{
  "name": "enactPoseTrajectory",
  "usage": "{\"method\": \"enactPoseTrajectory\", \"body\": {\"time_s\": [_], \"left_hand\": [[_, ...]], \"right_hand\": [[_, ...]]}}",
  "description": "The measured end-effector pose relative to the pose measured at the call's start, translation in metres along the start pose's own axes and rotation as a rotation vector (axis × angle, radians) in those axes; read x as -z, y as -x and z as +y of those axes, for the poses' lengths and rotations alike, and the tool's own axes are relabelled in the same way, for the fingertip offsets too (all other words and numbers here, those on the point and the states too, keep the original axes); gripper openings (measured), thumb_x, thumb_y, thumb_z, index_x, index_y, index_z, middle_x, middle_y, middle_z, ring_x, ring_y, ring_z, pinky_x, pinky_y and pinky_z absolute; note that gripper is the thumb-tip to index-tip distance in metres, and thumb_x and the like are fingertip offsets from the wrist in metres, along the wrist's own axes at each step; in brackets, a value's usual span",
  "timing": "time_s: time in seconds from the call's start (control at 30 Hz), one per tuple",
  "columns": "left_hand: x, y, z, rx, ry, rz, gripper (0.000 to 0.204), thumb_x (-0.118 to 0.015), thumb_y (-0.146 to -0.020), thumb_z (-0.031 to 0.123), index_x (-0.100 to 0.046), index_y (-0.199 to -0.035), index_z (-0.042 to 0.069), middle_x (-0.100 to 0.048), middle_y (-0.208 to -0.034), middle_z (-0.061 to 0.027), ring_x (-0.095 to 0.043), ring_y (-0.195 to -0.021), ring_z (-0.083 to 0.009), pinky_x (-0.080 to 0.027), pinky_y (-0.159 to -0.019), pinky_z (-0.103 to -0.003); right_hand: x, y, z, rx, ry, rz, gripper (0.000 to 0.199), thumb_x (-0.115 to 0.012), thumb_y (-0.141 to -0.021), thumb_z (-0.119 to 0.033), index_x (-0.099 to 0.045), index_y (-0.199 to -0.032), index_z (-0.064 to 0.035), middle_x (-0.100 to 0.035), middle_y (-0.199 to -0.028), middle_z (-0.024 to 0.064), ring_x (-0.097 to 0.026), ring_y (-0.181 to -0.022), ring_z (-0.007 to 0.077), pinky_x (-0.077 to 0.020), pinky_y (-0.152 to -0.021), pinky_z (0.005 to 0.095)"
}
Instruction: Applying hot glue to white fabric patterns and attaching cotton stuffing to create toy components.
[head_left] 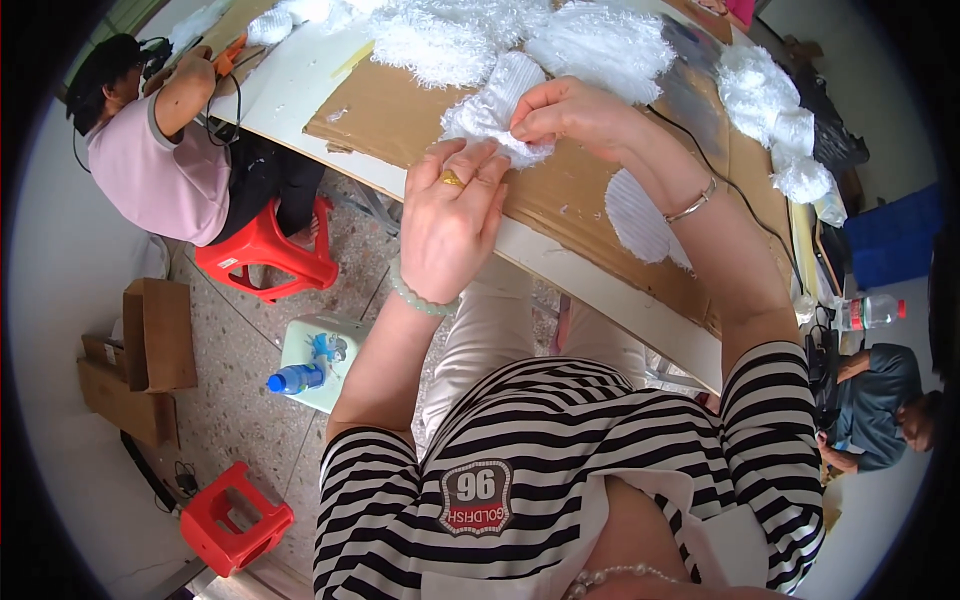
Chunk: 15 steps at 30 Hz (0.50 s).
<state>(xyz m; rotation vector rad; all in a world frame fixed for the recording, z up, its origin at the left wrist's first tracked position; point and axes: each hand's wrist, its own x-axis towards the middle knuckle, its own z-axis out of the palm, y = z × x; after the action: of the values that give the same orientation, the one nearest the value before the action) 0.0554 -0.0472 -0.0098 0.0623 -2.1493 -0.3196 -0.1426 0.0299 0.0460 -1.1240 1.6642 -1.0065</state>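
Observation:
A white fabric piece point(512, 82), ribbed on one part and fluffy on another, lies bunched on brown cardboard point(405, 115) at the table's near side. My left hand point(455, 205), with a ring and a pale green bracelet, has its bent fingers gripping the fabric's near left side. On the other side, my right hand point(575, 118) pinches the fabric between thumb and fingertips. Whether a small tool or thread sits in that pinch is too small to tell. A flat ribbed white piece point(640, 215) lies under my right forearm.
Fluffy white pieces point(440, 45) are heaped along the far side, with more point(765, 95) at the right. A black cable point(715, 170) crosses the cardboard. One person point(165, 150) sits at the left on a red stool point(270, 255); another person point(880, 405) is at the right. A bottle point(872, 312) lies at the right.

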Motion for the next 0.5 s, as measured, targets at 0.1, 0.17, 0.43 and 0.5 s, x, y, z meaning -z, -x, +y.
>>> {"method": "enactPoseTrajectory", "body": {"time_s": [0.1, 0.17, 0.43, 0.5], "left_hand": [[-0.006, -0.004, 0.003, 0.021, -0.068, -0.040, 0.030, -0.067, -0.074, 0.008, -0.065, -0.103, 0.003, -0.066, -0.100, -0.0104, -0.058, -0.097, -0.0303, -0.043, -0.088, -0.042], [-0.008, -0.005, 0.002, 0.042, -0.061, -0.067, 0.030, -0.067, -0.074, 0.009, -0.065, -0.103, 0.004, -0.065, -0.101, -0.0104, -0.057, -0.098, -0.0303, -0.043, -0.088, -0.041], [-0.011, -0.012, 0.003, 0.066, -0.045, 0.060, 0.027, -0.070, -0.071, 0.007, -0.066, -0.098, 0.005, -0.063, -0.089, -0.0083, -0.057, -0.088, -0.0293, -0.044, -0.081, -0.039], [-0.012, -0.022, 0.005, 0.012, -0.141, 0.067, 0.022, -0.071, -0.070, 0.007, -0.067, -0.092, 0.006, -0.061, -0.085, -0.0069, -0.055, -0.086, -0.0285, -0.043, -0.078, -0.039]], "right_hand": [[-0.002, 0.000, 0.002, -0.020, -0.066, 0.015, 0.011, -0.067, -0.080, -0.014, -0.066, -0.082, -0.0033, -0.062, -0.077, 0.0000, -0.055, -0.072, 0.0077, -0.0442, -0.067, 0.0231], [-0.003, 0.000, 0.003, -0.021, -0.106, 0.034, 0.010, -0.067, -0.080, -0.014, -0.066, -0.082, -0.0037, -0.061, -0.077, 0.0001, -0.055, -0.071, 0.0081, -0.0445, -0.067, 0.0230], [-0.002, 0.006, 0.005, -0.022, -0.227, 0.103, 0.010, -0.065, -0.082, -0.012, -0.064, -0.083, -0.0027, -0.061, -0.077, 0.0019, -0.056, -0.072, 0.0103, -0.0461, -0.069, 0.0235], [0.000, 0.004, 0.007, -0.007, -0.222, 0.075, 0.010, -0.065, -0.082, -0.013, -0.064, -0.083, -0.0027, -0.061, -0.078, 0.0022, -0.056, -0.072, 0.0106, -0.0462, -0.069, 0.0237]]}}
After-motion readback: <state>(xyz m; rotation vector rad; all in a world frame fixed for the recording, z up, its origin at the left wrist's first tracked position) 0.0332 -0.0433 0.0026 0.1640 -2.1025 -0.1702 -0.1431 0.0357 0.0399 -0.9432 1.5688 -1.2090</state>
